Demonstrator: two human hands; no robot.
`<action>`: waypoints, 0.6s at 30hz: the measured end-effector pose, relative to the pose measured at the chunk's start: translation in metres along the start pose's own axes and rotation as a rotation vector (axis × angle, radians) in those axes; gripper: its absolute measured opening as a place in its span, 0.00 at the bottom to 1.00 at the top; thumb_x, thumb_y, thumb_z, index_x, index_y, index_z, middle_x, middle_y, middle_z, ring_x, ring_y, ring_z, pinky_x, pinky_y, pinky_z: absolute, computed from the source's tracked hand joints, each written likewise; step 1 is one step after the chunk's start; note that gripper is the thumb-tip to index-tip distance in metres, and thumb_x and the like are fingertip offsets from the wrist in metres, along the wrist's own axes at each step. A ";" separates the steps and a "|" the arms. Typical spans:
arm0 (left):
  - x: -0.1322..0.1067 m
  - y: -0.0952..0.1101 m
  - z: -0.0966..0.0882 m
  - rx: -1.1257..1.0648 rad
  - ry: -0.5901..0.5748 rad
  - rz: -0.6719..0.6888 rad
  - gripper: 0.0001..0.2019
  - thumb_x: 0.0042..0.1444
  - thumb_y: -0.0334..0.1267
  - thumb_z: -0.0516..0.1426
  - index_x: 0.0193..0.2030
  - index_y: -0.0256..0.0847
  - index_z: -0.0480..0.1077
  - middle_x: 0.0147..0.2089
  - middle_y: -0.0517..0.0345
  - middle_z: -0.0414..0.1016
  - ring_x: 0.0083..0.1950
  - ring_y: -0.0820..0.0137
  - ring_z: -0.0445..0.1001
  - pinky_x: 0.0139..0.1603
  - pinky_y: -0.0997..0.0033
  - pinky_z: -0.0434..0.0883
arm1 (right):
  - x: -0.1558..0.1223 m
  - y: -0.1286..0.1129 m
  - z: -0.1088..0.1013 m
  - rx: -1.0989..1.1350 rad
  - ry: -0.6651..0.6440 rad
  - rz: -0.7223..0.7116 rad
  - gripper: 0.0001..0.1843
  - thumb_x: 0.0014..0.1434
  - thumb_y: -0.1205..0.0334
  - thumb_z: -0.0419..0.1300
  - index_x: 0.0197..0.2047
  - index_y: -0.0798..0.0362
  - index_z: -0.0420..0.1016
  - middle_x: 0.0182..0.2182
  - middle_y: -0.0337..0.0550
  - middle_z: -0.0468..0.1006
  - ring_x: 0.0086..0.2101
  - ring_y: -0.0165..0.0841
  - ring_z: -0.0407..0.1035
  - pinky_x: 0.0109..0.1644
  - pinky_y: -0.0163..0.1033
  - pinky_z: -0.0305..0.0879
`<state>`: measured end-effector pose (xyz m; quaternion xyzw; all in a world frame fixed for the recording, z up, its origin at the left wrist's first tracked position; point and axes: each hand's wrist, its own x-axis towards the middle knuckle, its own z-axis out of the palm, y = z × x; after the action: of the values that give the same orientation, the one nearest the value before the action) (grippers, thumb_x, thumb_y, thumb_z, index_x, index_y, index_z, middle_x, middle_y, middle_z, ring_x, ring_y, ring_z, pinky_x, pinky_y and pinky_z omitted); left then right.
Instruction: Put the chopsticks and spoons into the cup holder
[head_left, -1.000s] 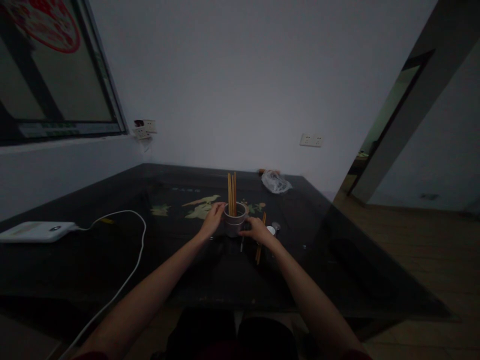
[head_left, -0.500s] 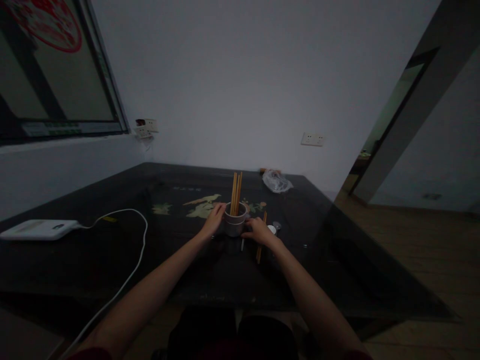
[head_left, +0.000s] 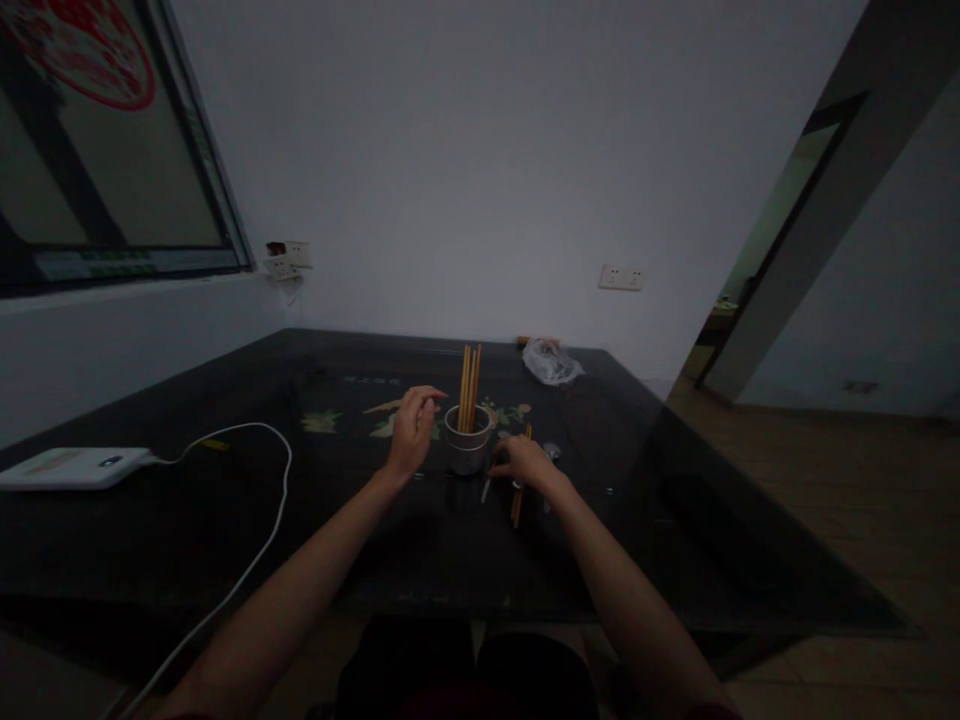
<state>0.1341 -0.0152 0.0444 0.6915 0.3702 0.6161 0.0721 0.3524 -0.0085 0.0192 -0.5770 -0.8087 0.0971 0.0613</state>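
Beside our loosely spread left hand [head_left: 409, 440], a grey cylindrical cup [head_left: 468, 458] of tan wooden chopsticks [head_left: 469, 390] on the black table [head_left: 420, 550] seems rigid, best held round its wall; whether our right hand [head_left: 527, 463] pinches anything, we cannot tell.

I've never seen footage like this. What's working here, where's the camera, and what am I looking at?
No machine: a person works bare-handed, filmed by one camera worn on the head, looking forward and down. On the dark table, a cup holds standing chopsticks. The left hand is open beside it, empty. The right hand, across the cup, partly hides loose chopsticks; whether its fingers grip anything is unclear. A plastic bag lies toward the back; a white device with a cable sits far left.
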 end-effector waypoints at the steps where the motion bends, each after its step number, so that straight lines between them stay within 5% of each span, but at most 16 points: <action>1: -0.002 0.005 -0.002 0.038 -0.032 0.081 0.15 0.64 0.43 0.44 0.40 0.39 0.69 0.42 0.52 0.71 0.48 0.66 0.69 0.51 0.61 0.67 | 0.000 0.000 0.000 0.011 -0.004 -0.009 0.18 0.48 0.54 0.68 0.43 0.48 0.77 0.44 0.44 0.78 0.48 0.40 0.69 0.49 0.37 0.62; 9: -0.036 0.032 0.020 0.077 -0.473 0.550 0.12 0.62 0.34 0.46 0.39 0.38 0.71 0.39 0.51 0.74 0.43 0.68 0.70 0.46 0.66 0.67 | 0.002 0.011 -0.009 0.051 0.092 0.027 0.15 0.52 0.55 0.65 0.44 0.49 0.77 0.44 0.44 0.78 0.47 0.37 0.70 0.49 0.34 0.63; 14: -0.058 0.039 0.042 0.074 -0.787 0.587 0.11 0.62 0.36 0.48 0.42 0.39 0.70 0.41 0.52 0.74 0.43 0.68 0.70 0.45 0.69 0.67 | -0.003 0.025 -0.020 -0.015 0.143 0.280 0.12 0.58 0.54 0.59 0.42 0.51 0.76 0.42 0.49 0.78 0.45 0.39 0.72 0.44 0.37 0.64; 18: -0.067 0.036 0.051 0.066 -0.928 0.550 0.10 0.62 0.36 0.49 0.44 0.40 0.70 0.45 0.53 0.73 0.47 0.69 0.70 0.48 0.70 0.66 | -0.007 0.027 -0.020 -0.074 0.081 0.378 0.16 0.58 0.54 0.59 0.46 0.53 0.74 0.46 0.54 0.76 0.46 0.43 0.72 0.45 0.41 0.65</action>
<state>0.1974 -0.0633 -0.0010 0.9643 0.1241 0.2299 0.0424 0.3837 -0.0054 0.0324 -0.7239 -0.6858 0.0539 0.0532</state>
